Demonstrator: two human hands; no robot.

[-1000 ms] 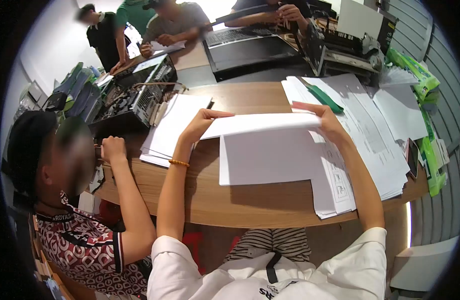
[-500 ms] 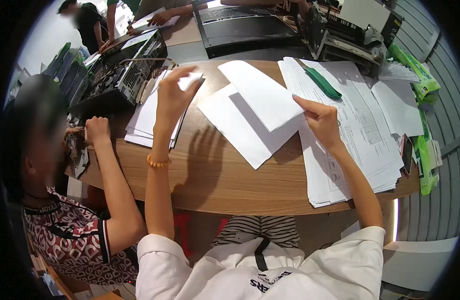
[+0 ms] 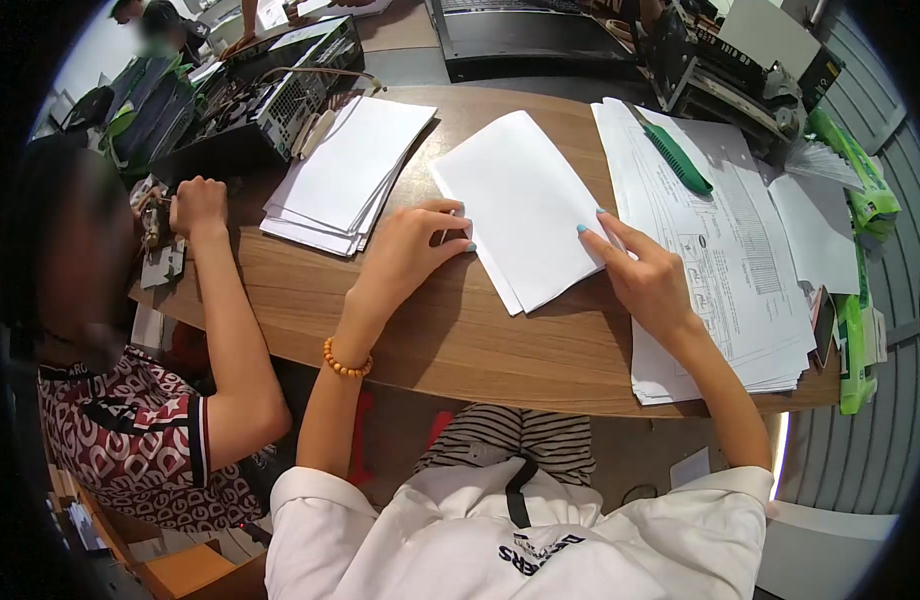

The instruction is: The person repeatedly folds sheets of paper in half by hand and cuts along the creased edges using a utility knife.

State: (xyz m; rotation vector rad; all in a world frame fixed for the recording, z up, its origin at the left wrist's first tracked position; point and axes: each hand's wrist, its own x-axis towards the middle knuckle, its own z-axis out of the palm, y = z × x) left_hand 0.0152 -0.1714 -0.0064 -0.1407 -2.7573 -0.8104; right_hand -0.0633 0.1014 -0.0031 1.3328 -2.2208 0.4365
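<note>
A folded white sheet (image 3: 525,205) lies on the wooden table in front of me, its two layers almost lined up. My left hand (image 3: 410,245) is at the sheet's left edge, thumb and fingers apart, fingertips by the paper. At the right edge my right hand (image 3: 648,268) has the paper between thumb and fingers. To the left is a stack of white paper (image 3: 350,175). A pile of printed sheets (image 3: 740,260) lies on the right, with a green cutter (image 3: 677,158) on top.
An opened computer case (image 3: 280,110) stands at the back left, a black laptop (image 3: 535,45) at the back. A co-worker's arm (image 3: 235,320) rests on the table's left side. Green packets (image 3: 870,200) and a phone (image 3: 824,325) are at the right.
The sheet's raised upper half has come down onto the lower half. My left hand has moved from above the left stack down to the sheet's left edge. The view has shifted slightly.
</note>
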